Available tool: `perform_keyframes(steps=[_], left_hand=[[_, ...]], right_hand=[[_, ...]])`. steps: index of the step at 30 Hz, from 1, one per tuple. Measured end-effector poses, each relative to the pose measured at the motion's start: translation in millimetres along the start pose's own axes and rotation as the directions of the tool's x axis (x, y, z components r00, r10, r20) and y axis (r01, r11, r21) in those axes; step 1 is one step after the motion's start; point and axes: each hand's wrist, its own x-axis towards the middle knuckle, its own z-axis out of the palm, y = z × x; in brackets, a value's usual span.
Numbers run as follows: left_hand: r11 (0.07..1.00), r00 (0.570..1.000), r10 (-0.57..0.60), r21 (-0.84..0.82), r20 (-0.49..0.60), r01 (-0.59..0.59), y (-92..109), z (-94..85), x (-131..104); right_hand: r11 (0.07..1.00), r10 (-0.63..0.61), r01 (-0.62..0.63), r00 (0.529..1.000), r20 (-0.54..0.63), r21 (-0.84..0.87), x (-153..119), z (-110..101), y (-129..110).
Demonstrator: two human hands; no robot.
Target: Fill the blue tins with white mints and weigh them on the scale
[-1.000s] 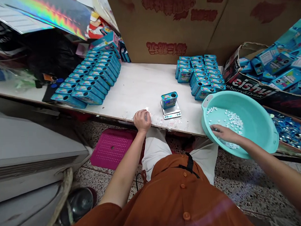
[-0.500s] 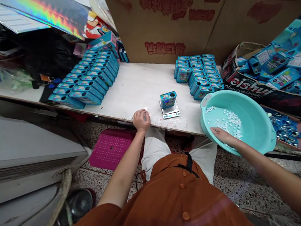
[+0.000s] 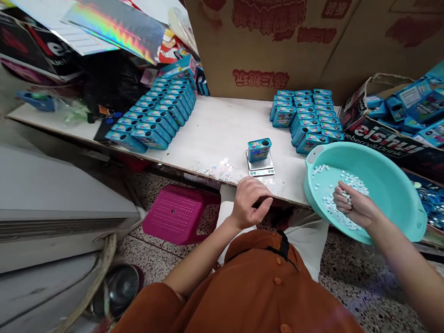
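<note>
My right hand (image 3: pixel 358 208) is cupped closed around several small white candies, above the turquoise basin (image 3: pixel 393 180). More loose white candies (image 3: pixel 355 183) lie on the bottom of the basin. At the table's front edge, my left hand (image 3: pixel 250 202) is bent with its thumb apart from the fingers, and nothing shows in it. Just beyond that hand, a small blue candy tin (image 3: pixel 259 150) with a dark round hole in its top stands upright on a silver digital scale (image 3: pixel 267 167). Neither hand touches the tin.
Rows of blue tins (image 3: pixel 158 113) stand at the left, with another group (image 3: pixel 307 117) at the right. Behind the basin is a black carton (image 3: pixel 374 134) of blue packs. A large cardboard box (image 3: pixel 258 53) backs the table. Round lids (image 3: pixel 440 202) lie far right. A pink stool (image 3: pixel 176 212) is below.
My right hand has risen from the basin's bottom with candies in it. My left hand has moved right along the table edge towards the scale and its thumb has spread. The view has shifted left.
</note>
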Motion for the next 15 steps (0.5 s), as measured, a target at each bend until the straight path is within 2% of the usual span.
perform_keyframes(steps=[2,5,6,10,12,15], left_hand=[[1.0,0.999,-0.025,0.016,-0.038,0.025,-16.9,6.0,5.6],[0.983,0.965,-0.138,0.089,-0.223,0.161,-67.4,14.2,17.7],[0.971,0.955,-0.156,0.137,-0.253,0.195,-86.1,15.8,21.8],[0.923,0.96,-0.167,0.307,-0.224,0.232,-146.7,15.4,34.5],[0.9,0.955,-0.19,0.348,-0.228,0.262,-164.3,14.0,37.9],[0.876,0.942,-0.219,0.373,-0.256,0.305,-177.6,14.6,40.1]], right_hand=[[0.994,-0.061,0.063,0.998,-0.027,0.094,3.3,4.0,-6.8],[0.945,-0.15,0.168,0.985,-0.084,0.282,10.0,18.5,-24.6],[0.918,-0.173,0.198,0.98,-0.103,0.344,13.0,25.0,-32.3],[0.83,-0.222,0.235,0.971,-0.086,0.505,30.2,57.7,-67.4],[0.8,-0.22,0.21,0.974,-0.051,0.562,42.4,77.2,-83.5],[0.796,-0.205,0.19,0.978,-0.039,0.576,65.4,106.5,-101.1]])
